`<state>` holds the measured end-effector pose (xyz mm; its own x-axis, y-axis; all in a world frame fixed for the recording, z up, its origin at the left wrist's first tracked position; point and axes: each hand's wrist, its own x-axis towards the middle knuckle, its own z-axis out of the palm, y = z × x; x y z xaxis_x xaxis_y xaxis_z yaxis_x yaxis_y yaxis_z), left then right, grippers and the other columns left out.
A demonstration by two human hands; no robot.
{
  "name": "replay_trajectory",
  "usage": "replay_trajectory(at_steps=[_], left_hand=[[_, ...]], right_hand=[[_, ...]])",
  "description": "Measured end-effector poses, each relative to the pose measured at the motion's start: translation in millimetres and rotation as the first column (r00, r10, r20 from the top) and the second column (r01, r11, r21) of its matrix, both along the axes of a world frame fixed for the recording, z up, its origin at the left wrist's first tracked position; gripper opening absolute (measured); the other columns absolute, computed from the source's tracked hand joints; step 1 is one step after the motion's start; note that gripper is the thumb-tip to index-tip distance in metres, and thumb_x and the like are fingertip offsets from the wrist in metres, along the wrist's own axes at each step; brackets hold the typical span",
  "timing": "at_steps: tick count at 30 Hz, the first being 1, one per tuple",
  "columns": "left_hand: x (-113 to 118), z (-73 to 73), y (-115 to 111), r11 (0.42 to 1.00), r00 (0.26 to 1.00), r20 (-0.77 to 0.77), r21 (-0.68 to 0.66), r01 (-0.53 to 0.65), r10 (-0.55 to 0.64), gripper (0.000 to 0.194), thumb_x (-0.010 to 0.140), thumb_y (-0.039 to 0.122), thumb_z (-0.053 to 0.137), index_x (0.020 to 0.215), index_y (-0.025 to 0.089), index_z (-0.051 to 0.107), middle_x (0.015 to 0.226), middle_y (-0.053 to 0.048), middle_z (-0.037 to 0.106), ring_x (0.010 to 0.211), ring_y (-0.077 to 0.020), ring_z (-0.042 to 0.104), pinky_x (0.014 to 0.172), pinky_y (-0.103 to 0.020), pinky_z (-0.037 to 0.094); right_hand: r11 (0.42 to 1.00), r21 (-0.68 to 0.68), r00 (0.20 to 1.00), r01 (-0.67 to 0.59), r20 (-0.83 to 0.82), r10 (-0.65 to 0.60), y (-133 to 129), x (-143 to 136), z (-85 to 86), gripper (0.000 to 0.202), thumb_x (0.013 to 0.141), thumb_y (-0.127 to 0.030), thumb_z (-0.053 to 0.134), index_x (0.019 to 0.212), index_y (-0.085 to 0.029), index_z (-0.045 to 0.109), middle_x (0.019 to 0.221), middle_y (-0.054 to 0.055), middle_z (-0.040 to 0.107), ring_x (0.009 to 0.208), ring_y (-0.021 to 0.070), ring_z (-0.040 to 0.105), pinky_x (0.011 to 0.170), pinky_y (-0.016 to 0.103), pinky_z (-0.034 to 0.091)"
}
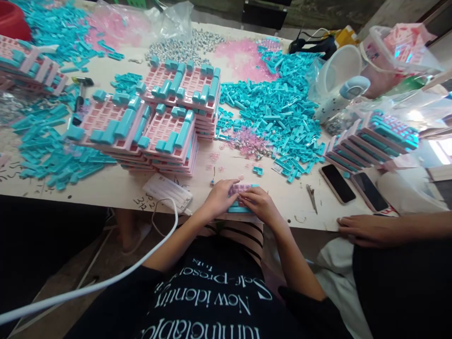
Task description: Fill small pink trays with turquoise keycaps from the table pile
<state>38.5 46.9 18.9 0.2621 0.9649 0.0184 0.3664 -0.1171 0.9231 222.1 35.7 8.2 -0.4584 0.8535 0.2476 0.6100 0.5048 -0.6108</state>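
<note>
A small pink-and-turquoise plastic panel with rows of little clear pink pieces lies at the table's front edge, right before me. My left hand grips its left side, with the thumb and fingers reaching over the top. Over the panel's right half, my right hand has its fingertips bent together; whatever they may pinch is hidden. Just beyond my hands lie a loose turquoise piece and scattered clear pink bits. Stacks of similar pink grid panels with turquoise blocks stand to the left.
Turquoise parts are heaped ahead. A white power bank with a cable lies left of my hands. To the right are tweezers, a phone, another person's hand and stacked panels. A hammer lies far left.
</note>
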Motion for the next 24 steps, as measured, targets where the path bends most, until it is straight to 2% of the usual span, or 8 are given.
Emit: replay_trajectory(at_steps=[5, 11, 20, 24], left_hand=[[2, -4.8, 2, 1.000, 1.000, 0.007, -0.005, 0.021, -0.021, 0.044, 0.068, 0.011, 0.064, 0.112, 0.019, 0.061, 0.114, -0.009, 0.062, 0.106, -0.0244, 0.055, 0.097, -0.036, 0.037], [6, -8.9, 2, 0.999, 0.997, -0.066, 0.018, 0.036, -0.035, 0.045, 0.071, 0.013, 0.062, 0.115, 0.018, 0.056, 0.114, -0.010, 0.060, 0.105, -0.0237, 0.052, 0.096, -0.036, 0.036], [4, -8.5, 8, 0.990, 0.967, -0.214, -0.036, 0.133, -0.138, 0.047, 0.073, 0.014, 0.057, 0.120, 0.012, 0.048, 0.118, -0.014, 0.054, 0.110, -0.0254, 0.048, 0.097, -0.038, 0.037], [5, -7.7, 10, 0.990, 0.957, -0.255, -0.056, 0.129, -0.139, 0.048, 0.074, 0.015, 0.057, 0.120, 0.013, 0.047, 0.118, -0.013, 0.053, 0.112, -0.0252, 0.048, 0.098, -0.039, 0.037]], right_hand=[[0.996, 0.058, 0.991, -0.066, 0.123, 0.059, -3, -5, 5.1, 0.022, 0.090, -0.027, 0.049, 0.090, -0.019, 0.069, 0.080, 0.007, 0.063, 0.079, 0.0189, 0.054, 0.073, 0.034, 0.047], [0.982, 0.078, 0.915, -0.171, 0.383, 0.129, -8, -13, 22.2, 0.027, 0.093, -0.018, 0.038, 0.089, -0.014, 0.064, 0.078, 0.009, 0.058, 0.080, 0.0210, 0.049, 0.072, 0.034, 0.045], [0.955, 0.085, 0.820, -0.283, 0.539, 0.194, -9, -19, 24.1, 0.034, 0.092, -0.010, 0.032, 0.081, -0.011, 0.064, 0.077, 0.012, 0.056, 0.077, 0.0222, 0.046, 0.067, 0.036, 0.044], [0.937, 0.148, 0.823, -0.316, 0.534, 0.193, -6, -16, 18.8, 0.032, 0.092, -0.010, 0.033, 0.082, -0.008, 0.064, 0.073, 0.011, 0.054, 0.075, 0.0212, 0.045, 0.065, 0.035, 0.043]])
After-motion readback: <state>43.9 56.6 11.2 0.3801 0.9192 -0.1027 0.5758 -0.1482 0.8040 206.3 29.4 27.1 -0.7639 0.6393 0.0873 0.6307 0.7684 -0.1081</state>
